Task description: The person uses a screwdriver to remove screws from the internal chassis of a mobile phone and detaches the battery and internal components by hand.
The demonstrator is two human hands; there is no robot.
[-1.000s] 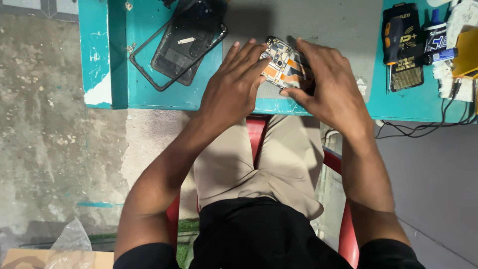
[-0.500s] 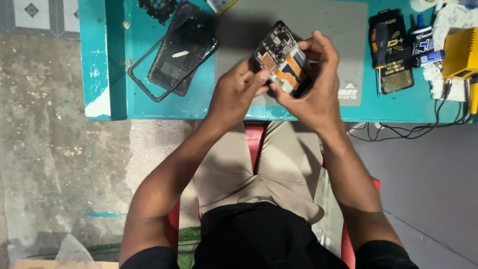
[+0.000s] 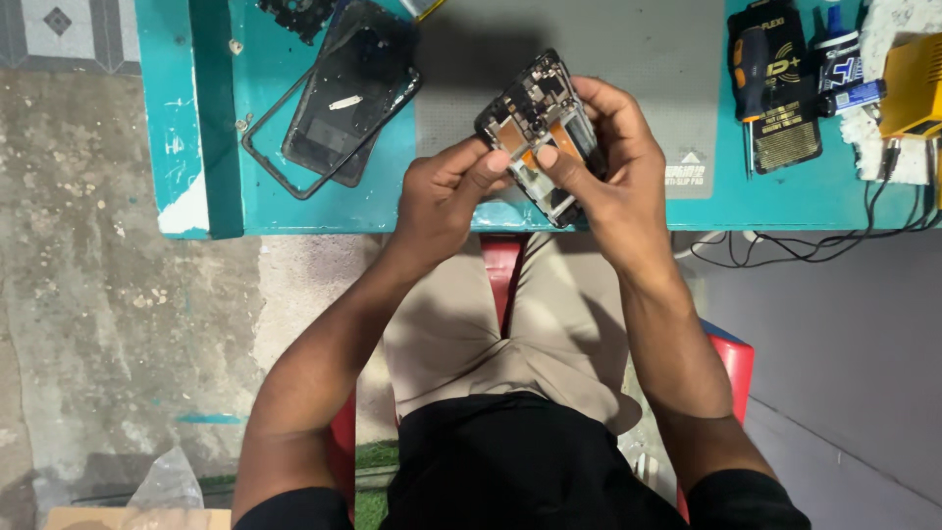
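a: nearest the camera, what was there?

b: the person's lap, on a red chair (image 3: pixel 731 358), forearms running up toward twelve o'clock. past those, both hands met over the near edge of the teal table (image 3: pixel 186 118).

a: and what were they holding?

b: an opened phone body (image 3: pixel 540 132), back cover off, boards and an orange patch showing. it was lifted off the table, tilted, its top end toward eleven o'clock. the left hand (image 3: pixel 442 201) sat at its seven o'clock, fingers curled, thumb and forefinger pinching the lower left edge. the right hand (image 3: pixel 613 167) wrapped it from three o'clock, fingers behind, thumb lying across the exposed face.

a: how would it handle?

b: light and stiff, i'd judge, but fragile: bare parts and thin flex strips that a thumb could scrape. the frame edges looked like the safe place to grip, as the left hand did. whether the right thumb pressed on a part or just rested there, i couldn't tell; it was too small to see.

a: farther out?

b: at ten o'clock from the hands, a dark back cover (image 3: pixel 343 93) lying over a thin black frame (image 3: pixel 263 157). beyond the hands, a grey work mat (image 3: pixel 628 49). at two o'clock, a screwdriver (image 3: pixel 751 69) on a dark card, and a yellow box (image 3: pixel 913 83) with cables trailing off the edge.
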